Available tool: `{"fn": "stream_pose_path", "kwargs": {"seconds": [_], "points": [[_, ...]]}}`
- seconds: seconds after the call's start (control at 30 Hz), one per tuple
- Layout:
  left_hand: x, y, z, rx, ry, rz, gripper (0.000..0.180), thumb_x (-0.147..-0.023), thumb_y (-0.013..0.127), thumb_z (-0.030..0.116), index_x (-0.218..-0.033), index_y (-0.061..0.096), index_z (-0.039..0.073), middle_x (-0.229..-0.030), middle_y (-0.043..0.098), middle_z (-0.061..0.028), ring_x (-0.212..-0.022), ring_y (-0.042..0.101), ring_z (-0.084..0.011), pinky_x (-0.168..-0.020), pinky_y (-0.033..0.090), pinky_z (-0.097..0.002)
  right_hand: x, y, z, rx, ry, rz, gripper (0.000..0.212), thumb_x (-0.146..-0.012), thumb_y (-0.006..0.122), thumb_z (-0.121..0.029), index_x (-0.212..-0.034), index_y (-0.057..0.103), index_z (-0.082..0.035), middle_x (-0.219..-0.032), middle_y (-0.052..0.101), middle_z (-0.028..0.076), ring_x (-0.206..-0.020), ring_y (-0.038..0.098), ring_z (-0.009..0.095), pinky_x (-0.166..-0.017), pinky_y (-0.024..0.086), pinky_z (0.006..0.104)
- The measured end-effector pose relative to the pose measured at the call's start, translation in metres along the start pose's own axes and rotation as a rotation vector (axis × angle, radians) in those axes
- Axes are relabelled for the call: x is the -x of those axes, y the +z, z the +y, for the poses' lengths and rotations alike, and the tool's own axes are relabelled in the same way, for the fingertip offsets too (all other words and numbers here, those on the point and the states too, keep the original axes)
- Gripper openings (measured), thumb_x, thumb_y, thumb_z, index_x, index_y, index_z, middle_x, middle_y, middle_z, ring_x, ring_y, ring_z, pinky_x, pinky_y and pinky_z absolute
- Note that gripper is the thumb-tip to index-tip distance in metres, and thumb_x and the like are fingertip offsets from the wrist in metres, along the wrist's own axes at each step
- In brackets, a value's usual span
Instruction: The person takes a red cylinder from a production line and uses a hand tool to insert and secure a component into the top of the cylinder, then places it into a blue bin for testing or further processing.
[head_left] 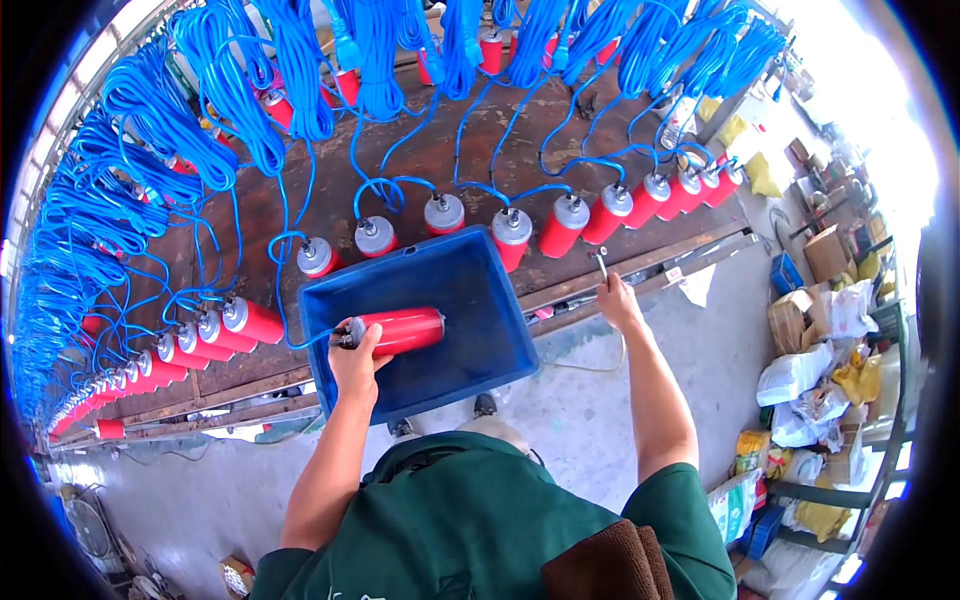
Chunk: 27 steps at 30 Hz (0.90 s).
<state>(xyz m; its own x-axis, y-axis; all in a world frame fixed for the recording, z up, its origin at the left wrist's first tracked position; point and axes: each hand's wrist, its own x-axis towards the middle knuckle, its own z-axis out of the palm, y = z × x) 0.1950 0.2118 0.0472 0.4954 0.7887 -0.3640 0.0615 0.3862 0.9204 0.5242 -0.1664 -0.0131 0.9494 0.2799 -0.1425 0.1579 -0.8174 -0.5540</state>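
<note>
My left hand (356, 364) is closed around the capped end of a red cylinder (408, 329) with a grey metal cap and a blue cable. The cylinder lies sideways over a blue plastic bin (440, 393), its far end pointing right. Out to the right of the bin, my right hand (618, 302) grips a small metal wrench (601, 264), head up, near the bench edge. Just beyond the bin stand similar red cylinders, among them one (512, 240) at its far right corner and another (376, 236) behind its back rim.
Bundles of blue cable (374, 60) hang along the back of the brown bench (420, 150). A row of red cylinders (212, 330) runs left, another (650, 195) right. Loose cables cross the bench top. Bags and boxes (800, 370) are piled at the right, past the grey floor (580, 420).
</note>
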Motion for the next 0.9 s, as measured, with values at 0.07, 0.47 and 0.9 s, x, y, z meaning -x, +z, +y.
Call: {"fn": "stream_pose_path", "kwargs": {"seconds": [0.07,0.47,0.9], "points": [[-0.012,0.004,-0.016,0.014,-0.018,-0.022,0.064,-0.087,0.091,0.028,-0.139,0.056,0.01,-0.127,0.068,-0.0129,-0.107,0.076,-0.0271,-0.073,0.07,-0.042,-0.011,0.005,0.016,0.017,-0.012,-0.004,0.031,-0.104,0.056,-0.026,-0.115,0.062,0.002,-0.112,0.071,0.035,-0.112,0.067,0.055,-0.096,0.053,0.0596],[-0.025,-0.045,-0.053,0.128,-0.409,-0.037,0.043,-0.099,0.073,0.012,-0.139,0.059,0.006,-0.137,0.065,-0.0147,-0.123,0.064,-0.0332,-0.106,0.056,-0.0575,-0.037,0.037,0.01,0.191,-0.016,0.047,0.042,-0.095,0.063,-0.008,-0.136,0.052,-0.005,-0.134,0.059,0.033,-0.12,0.063,0.055,-0.101,0.054,0.058],[0.028,-0.046,-0.023,-0.831,0.209,-0.332,0.056,-0.099,0.075,0.024,-0.145,0.063,-0.005,-0.132,0.072,-0.0298,-0.122,0.073,-0.0378,-0.105,0.055,-0.04,-0.002,0.048,-0.009,0.403,-0.062,0.114,0.059,-0.093,0.068,-0.006,-0.15,0.053,-0.009,-0.145,0.058,0.019,-0.132,0.058,0.045,-0.102,0.057,0.0545]]}}
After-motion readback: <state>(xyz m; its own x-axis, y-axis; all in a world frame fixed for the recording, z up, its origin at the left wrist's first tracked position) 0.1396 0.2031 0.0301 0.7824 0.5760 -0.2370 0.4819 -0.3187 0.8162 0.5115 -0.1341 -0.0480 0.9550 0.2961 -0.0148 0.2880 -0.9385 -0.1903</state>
